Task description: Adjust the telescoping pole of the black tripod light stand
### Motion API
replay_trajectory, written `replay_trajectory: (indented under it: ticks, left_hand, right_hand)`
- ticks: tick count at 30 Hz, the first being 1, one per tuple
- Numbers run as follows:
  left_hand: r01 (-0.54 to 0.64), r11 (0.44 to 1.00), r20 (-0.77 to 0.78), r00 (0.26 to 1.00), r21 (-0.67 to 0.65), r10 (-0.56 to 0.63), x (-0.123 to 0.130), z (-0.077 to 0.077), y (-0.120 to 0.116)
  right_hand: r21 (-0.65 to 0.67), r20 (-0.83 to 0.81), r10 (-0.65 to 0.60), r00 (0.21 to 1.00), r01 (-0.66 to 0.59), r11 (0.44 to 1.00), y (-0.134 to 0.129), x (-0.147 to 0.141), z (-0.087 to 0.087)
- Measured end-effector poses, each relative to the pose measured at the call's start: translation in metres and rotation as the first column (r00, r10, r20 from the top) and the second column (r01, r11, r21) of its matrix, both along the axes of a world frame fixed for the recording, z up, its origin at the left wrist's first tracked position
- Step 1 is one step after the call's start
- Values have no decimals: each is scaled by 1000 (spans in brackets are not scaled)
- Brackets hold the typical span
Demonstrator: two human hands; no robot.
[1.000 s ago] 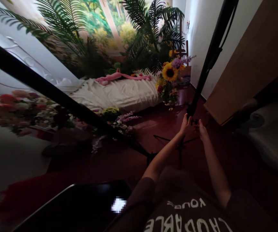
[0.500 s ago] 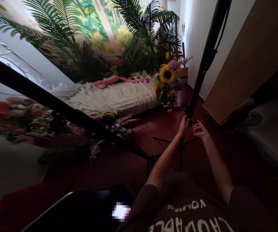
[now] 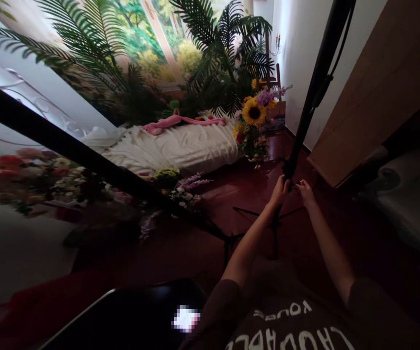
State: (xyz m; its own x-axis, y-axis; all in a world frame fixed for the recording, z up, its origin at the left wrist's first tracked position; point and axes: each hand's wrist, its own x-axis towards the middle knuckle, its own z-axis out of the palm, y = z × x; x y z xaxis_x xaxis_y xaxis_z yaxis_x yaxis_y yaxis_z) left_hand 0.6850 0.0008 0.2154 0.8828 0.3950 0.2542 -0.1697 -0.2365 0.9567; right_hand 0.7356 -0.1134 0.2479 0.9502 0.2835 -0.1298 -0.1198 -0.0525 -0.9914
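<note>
A black tripod stand (image 3: 310, 99) rises in front of me on the right, its spread legs on the dark red floor. My left hand (image 3: 279, 192) is wrapped round its pole, low down near a collar. Just to the right, my right hand (image 3: 306, 191) is closed, with thumb and fingertips pinched at a small dark knob (image 3: 294, 186) on the pole's side. The dim light hides the knob's exact shape. A cable hangs along the upper pole.
A second black stand (image 3: 85, 155) slants across the left. Behind lies a white-draped platform (image 3: 180, 150) with a pink plush toy (image 3: 173, 120), sunflowers (image 3: 254, 113) and palm fronds. A dark flat screen (image 3: 147, 311) is at my lower left; a brown panel (image 3: 356, 107) leans at right.
My right hand's fingers, looser and more spread before, have drawn together at the knob. My left hand keeps its hold on the pole. The view has shifted slightly.
</note>
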Motion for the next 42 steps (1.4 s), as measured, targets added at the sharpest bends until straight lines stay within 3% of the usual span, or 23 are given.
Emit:
replay_trajectory:
  ticks: [5, 9, 18, 25, 29, 34, 42]
  left_hand:
    - [34, 998, 3, 999, 49, -35, -4, 1, 2]
    - [6, 993, 10, 1000, 117, -8, -5, 1, 2]
    - [-91, 994, -37, 995, 66, 94, 3, -5, -4]
    - [-175, 981, -45, 983, 83, 179, 7, -5, -11]
    - [-174, 982, -31, 984, 68, 176, 7, -4, -12]
    - [-160, 986, -47, 986, 37, 161, 8, -4, -11]
    - [-139, 989, -59, 988, 48, 142, 8, -2, -8]
  right_hand:
    - [-214, 415, -101, 904, 205, 955, -8, -3, -8]
    - [-228, 561, -118, 819, 290, 930, -13, -17, -11]
    - [-212, 591, -50, 805, 214, 954, -20, -34, 0]
    - [-236, 767, 82, 636, 162, 958, -12, -37, 21]
    - [-230, 749, 67, 659, 164, 959, 1, -27, 27]
    - [-279, 709, 99, 698, 149, 949, 24, -20, 21]
    - [-270, 732, 14, 681, 271, 924, 37, -29, 12]
